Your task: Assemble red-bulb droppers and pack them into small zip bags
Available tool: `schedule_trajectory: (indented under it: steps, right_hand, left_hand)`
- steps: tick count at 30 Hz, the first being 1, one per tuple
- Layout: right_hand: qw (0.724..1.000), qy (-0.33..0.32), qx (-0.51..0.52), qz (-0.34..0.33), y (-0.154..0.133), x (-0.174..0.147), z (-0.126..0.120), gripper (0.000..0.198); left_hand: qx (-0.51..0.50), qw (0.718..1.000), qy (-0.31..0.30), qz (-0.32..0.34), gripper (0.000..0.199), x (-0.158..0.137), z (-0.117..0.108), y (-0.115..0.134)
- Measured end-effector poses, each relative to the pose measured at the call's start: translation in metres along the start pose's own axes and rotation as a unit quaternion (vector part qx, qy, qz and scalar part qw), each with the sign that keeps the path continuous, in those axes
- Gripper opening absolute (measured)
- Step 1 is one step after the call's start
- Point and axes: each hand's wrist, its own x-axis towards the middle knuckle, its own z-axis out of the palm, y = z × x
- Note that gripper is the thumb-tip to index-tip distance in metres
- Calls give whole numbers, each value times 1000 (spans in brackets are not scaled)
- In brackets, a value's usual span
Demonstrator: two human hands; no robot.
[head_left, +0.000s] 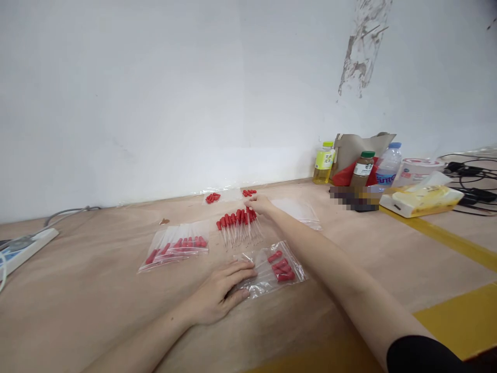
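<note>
My left hand lies with fingers stretched out over the left end of a clear zip bag. Inside that bag are several droppers with red rubber bulbs. Beyond it, a row of loose droppers lies on the table, their red bulbs away from me and thin clear tips toward me. My right hand reaches to the right end of this row, fingertips pinched at the red bulb of one dropper. Its far fingers are partly hidden.
Filled zip bags lie stacked on the left. Small bags of red bulbs lie near the wall, and flat clear bags behind my right forearm. Bottles, a tissue pack and cables stand right; a power strip sits left.
</note>
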Motion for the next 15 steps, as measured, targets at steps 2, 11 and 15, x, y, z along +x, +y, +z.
schedule_trajectory:
  steps: [2,11,15]
  right_hand:
    - [999,-11,36,9,-10,-7,-16,28]
    - [944,186,271,-3,16,-106,-102,34]
    - [938,223,265,22,53,-142,-113,34]
  left_hand:
    - [1,1000,-2,-1,36,0,0,0]
    - [45,998,-30,-17,43,-3,1,0]
    - [51,998,-34,-15,43,-2,2,-1]
